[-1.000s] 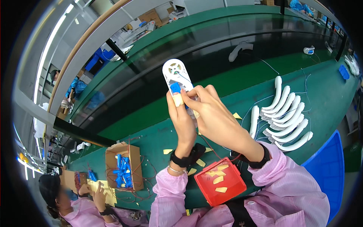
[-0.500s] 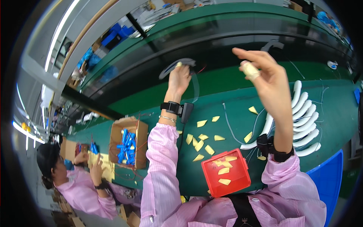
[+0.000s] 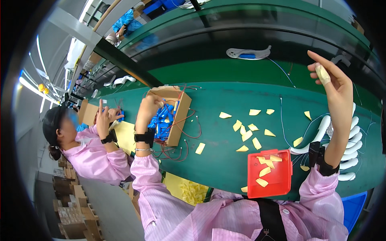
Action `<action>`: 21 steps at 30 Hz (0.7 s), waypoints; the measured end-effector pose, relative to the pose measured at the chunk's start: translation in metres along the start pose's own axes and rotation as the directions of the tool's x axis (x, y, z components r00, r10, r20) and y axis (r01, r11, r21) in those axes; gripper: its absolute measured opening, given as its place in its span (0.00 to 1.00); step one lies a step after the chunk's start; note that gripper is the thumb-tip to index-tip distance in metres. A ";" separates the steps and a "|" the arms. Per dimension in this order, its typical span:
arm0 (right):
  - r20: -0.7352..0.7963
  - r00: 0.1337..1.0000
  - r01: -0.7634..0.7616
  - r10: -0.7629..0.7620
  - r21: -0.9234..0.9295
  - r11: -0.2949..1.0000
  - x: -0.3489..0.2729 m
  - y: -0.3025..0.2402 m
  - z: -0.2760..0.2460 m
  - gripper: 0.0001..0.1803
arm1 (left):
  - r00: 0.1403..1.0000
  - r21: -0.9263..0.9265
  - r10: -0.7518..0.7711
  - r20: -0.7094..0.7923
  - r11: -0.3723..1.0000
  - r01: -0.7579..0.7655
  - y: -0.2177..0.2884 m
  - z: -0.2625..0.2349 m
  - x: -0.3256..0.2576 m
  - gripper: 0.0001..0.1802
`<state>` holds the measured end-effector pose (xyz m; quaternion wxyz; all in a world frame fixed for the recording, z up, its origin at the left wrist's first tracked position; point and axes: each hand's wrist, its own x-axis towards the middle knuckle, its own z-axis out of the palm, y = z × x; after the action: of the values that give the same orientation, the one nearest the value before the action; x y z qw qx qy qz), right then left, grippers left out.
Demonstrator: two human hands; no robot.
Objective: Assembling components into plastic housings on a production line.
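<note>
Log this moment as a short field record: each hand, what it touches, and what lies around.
left hand: reaching into the cardboard box, among blue parts with wires
right hand: raised above the bench, open, pale tape on one finger, holding nothing that shows
green bench: strewn with yellow paper slips
red tray: near edge, holds more slips
white curved housings: stacked at the right
belt: one white assembled piece
co-worker: seated left

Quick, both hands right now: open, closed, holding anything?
Left hand: reaching into the cardboard box of blue parts; grip cannot be told.
Right hand: raised, open, holding nothing.
</note>
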<state>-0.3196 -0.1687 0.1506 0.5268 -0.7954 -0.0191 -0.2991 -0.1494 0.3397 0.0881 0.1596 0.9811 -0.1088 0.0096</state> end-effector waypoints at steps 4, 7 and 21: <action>0.047 0.999 -0.022 0.022 0.008 1.000 -0.004 -0.005 0.011 0.16 | 0.992 0.193 -0.022 -0.121 0.980 0.045 -0.025 0.012 0.001 0.14; 0.050 0.998 -0.028 0.026 0.044 0.999 -0.004 -0.008 0.010 0.16 | 0.995 0.262 -0.094 -0.041 0.960 0.102 -0.033 0.025 0.011 0.16; 0.472 0.881 -0.258 -0.011 0.502 0.826 -0.010 -0.022 0.043 0.20 | 0.793 -0.952 0.542 -0.277 -0.043 -0.303 0.278 0.003 -0.039 0.22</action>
<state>-0.3156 -0.1198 0.1523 0.7323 -0.6565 -0.1739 -0.0502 -0.2479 0.0900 0.1692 0.7373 0.5359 -0.3977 -0.1048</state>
